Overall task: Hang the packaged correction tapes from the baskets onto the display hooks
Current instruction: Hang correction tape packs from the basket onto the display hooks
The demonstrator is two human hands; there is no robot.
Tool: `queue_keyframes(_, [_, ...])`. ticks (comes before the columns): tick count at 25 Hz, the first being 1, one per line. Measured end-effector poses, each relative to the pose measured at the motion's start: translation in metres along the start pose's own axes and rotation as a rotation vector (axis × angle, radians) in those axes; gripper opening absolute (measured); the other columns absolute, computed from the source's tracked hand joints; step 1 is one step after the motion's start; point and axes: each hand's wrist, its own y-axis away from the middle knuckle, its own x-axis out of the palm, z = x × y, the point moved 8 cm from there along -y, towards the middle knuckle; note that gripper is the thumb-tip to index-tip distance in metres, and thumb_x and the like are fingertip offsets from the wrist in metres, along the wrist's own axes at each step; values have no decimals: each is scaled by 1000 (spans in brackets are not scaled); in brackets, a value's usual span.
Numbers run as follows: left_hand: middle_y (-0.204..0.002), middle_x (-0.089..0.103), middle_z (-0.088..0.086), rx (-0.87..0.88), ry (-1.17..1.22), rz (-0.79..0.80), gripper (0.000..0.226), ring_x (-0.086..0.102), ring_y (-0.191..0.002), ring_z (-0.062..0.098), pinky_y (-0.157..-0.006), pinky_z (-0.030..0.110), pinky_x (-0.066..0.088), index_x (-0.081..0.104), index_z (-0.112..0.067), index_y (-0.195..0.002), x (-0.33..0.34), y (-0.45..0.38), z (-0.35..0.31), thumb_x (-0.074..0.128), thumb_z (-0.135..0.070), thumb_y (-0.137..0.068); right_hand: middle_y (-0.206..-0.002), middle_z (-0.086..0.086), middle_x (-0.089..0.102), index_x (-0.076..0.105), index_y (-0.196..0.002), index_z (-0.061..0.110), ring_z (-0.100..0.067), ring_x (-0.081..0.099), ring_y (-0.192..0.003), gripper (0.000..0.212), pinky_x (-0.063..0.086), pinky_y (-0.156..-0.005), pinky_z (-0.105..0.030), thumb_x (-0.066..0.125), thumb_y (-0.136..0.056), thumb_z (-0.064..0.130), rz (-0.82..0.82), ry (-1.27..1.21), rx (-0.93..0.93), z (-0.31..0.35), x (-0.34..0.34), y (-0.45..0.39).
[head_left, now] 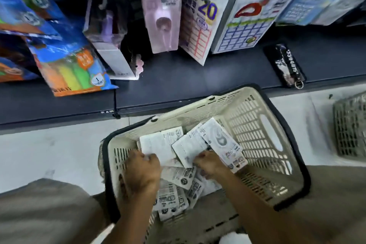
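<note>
Fingers (147, 157) around packs (156, 144) in basket (257, 125)

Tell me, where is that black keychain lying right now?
The black keychain lies on the dark shelf, at the right of the head view, just beyond the cream basket and below the hanging packs.

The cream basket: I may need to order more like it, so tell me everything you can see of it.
The basket looks like cream plastic, with slotted walls, an oval grip hole in its right wall and a black rim. It sits tilted on the pale floor by the dark shelf, between the person's knees. Loose white packs lie in it. The left hand and the right hand reach inside, each gripping packs.
</note>
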Motion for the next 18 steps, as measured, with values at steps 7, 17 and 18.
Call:
queue_keyframes(7, [-128,66,17,-405,581,152,61,65,-98,28,-88,35,53,50,-7,-134,45,-9,22,81,-6,-82,-92,-17,69,66,-102,3,-30,64,-79,22,54,-71,-35,77,-89,16,-69,-944,243,5,18,-13])
queue_keyframes(17, [-108,74,11,-389,455,612,42,69,-96,28,-90,48,59,66,-5,-120,89,8,21,77,-25,-85,-113,-12,74,62,-119,10,-26,72,-86,32,61,-63,-40,62,-92,-6,120,-955,-19,7,-16,27])
queue_keyframes(18, [-100,77,11,-384,488,662,35,71,-92,28,-84,48,62,70,-7,-117,91,14,17,70,-31,-92,-119,-13,71,60,-120,10,-27,70,-91,34,62,-70,-43,65,-91,-7,76,-788,-28,4,-13,28])
